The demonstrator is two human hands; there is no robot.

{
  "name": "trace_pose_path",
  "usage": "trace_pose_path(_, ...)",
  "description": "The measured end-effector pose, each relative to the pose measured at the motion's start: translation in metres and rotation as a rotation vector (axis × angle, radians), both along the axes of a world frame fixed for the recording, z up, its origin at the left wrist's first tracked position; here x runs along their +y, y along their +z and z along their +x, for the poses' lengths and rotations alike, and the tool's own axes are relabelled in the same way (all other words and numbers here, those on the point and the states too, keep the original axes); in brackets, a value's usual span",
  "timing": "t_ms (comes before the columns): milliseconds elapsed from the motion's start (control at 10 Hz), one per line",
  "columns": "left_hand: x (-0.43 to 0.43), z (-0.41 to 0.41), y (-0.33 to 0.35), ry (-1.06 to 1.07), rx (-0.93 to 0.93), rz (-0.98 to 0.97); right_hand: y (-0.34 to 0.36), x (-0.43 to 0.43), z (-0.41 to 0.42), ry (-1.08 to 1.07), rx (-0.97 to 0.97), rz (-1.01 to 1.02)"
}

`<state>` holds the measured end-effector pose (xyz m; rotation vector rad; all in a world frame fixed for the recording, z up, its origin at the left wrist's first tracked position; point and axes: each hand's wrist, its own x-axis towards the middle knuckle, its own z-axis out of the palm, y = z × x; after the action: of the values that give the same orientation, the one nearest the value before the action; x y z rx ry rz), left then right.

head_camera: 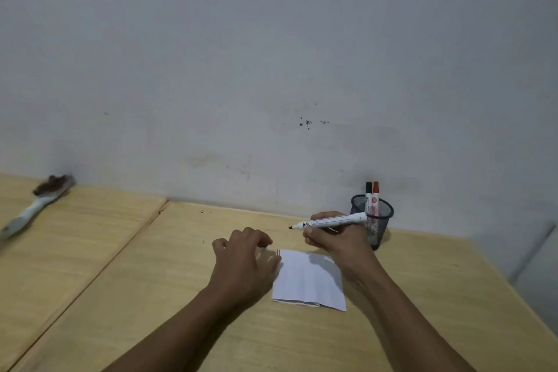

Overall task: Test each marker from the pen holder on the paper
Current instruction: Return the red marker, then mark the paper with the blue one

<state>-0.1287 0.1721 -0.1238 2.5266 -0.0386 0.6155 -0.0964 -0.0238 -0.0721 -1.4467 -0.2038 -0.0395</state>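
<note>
My right hand (333, 238) is closed around a white marker (329, 221), just right of the frame's centre and low. The marker lies almost level across the top of my fingers, its uncapped dark tip pointing left and hanging in the air above the tabletop (151, 266), not touching anything. Its back end reaches toward the pen holder (374, 217), a black mesh cup standing just behind and to the right of that hand, close to the wall (271, 54). Two more markers stand upright in it, one with a black cap (368, 187) and one with a red cap (375, 187).

The paper (311, 278), a small folded white sheet, lies flat on the tabletop below the marker, between my two hands. A short red mark (278, 252) shows at its upper left corner.

My left hand (244, 260) rests palm down at the paper's left edge, fingers curled loosely; I cannot tell whether something small and dark sits under the fingertips.

Far off in the left of the frame, a brush (36, 202) lies on the tabletop near the wall.
</note>
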Motion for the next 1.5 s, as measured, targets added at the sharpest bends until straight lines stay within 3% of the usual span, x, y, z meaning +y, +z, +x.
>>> trace_pose_path(100,-0.002,-0.020,0.012,-0.110,0.124,0.119,0.003,0.010,-0.006,0.040,-0.038,-0.130)
trace_pose_path(200,0.019,-0.006,-0.039,-0.154,0.362,0.228,-0.067,0.040,0.021,0.095,0.076,-0.342)
trace_pose_path(400,0.016,-0.017,-0.024,-0.211,0.250,0.318,-0.057,0.033,0.025,0.032,0.025,-0.466)
trace_pose_path(800,0.024,-0.005,-0.026,-0.256,0.435,0.306,-0.081,0.034,0.033,-0.051,-0.004,-0.524)
trace_pose_path(1500,0.021,-0.005,-0.023,-0.259,0.442,0.292,-0.087,0.035,0.036,-0.068,-0.021,-0.572)
